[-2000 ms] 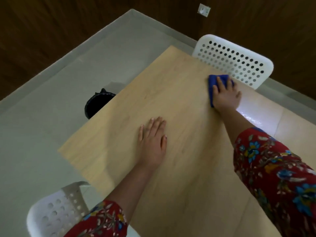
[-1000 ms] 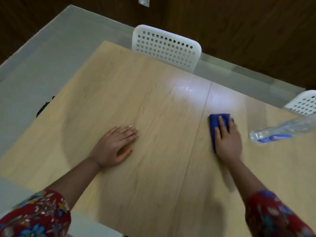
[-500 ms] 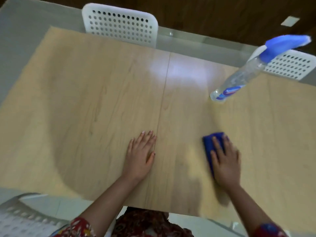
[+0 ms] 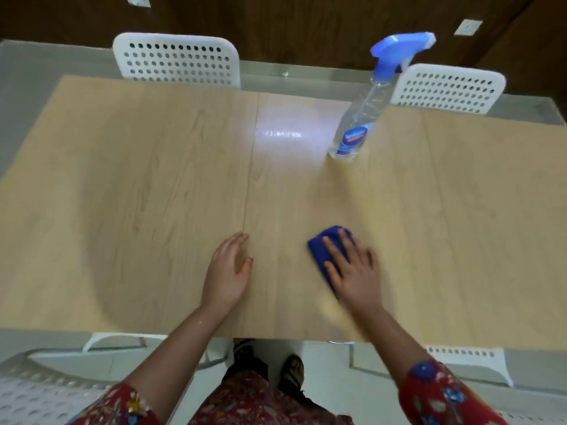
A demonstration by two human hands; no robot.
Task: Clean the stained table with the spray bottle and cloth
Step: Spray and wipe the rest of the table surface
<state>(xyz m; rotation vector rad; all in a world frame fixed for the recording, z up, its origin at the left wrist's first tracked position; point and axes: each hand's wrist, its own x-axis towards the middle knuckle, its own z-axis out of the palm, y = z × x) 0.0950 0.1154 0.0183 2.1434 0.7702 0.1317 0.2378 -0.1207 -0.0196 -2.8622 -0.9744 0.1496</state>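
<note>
Head view: a clear plastic spray bottle (image 4: 357,124) with a blue trigger stands upright toward the far edge of the light wooden table (image 4: 122,194), right of its centre seam (image 4: 250,179). Its blue label (image 4: 352,139) carries white script too blurred to read. The right hand (image 4: 352,271) lies flat, fingers straight and spread, pressing a folded blue cloth (image 4: 320,243) onto the tabletop toward the near edge. The left hand (image 4: 227,271) rests palm down with relaxed fingers just left of the seam, holding nothing. Both hands are well apart from the bottle and from the table's side edges. Two white perforated chairs (image 4: 176,61) stand beyond the far edge.
</note>
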